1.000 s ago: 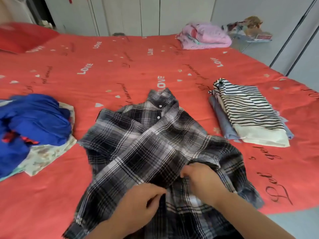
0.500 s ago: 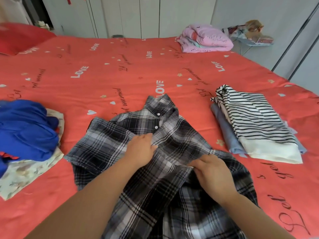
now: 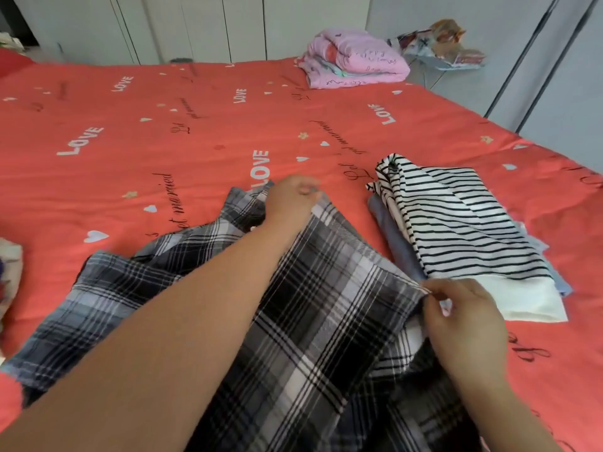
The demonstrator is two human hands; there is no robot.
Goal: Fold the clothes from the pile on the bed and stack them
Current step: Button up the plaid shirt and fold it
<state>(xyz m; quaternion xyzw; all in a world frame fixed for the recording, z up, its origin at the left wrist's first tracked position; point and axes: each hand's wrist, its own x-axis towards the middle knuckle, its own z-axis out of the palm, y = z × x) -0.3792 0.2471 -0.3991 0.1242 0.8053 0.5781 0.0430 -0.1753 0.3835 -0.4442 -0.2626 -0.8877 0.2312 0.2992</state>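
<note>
A black, grey and white plaid shirt (image 3: 326, 314) lies spread on the red bedspread (image 3: 163, 141) in front of me. My left hand (image 3: 292, 199) reaches across it and pinches the fabric at the collar end, far side. My right hand (image 3: 463, 324) pinches the shirt's right edge, close to the folded stack. That stack (image 3: 456, 230) sits to the right: a black-and-white striped top on top of a light blue garment. A sliver of the unfolded pile (image 3: 8, 278) shows at the left edge.
Folded pink bedding (image 3: 355, 60) rests at the far edge of the bed. Crumpled printed bags (image 3: 443, 44) sit beyond it on the right. Grey wardrobe doors (image 3: 195, 24) line the back, and grey floor runs along the bed's right side.
My left hand moved from the shirt's middle up to the collar end. My right hand shifted right, drawing the shirt's edge toward the striped stack. The view swung right, so the blue pile left the frame.
</note>
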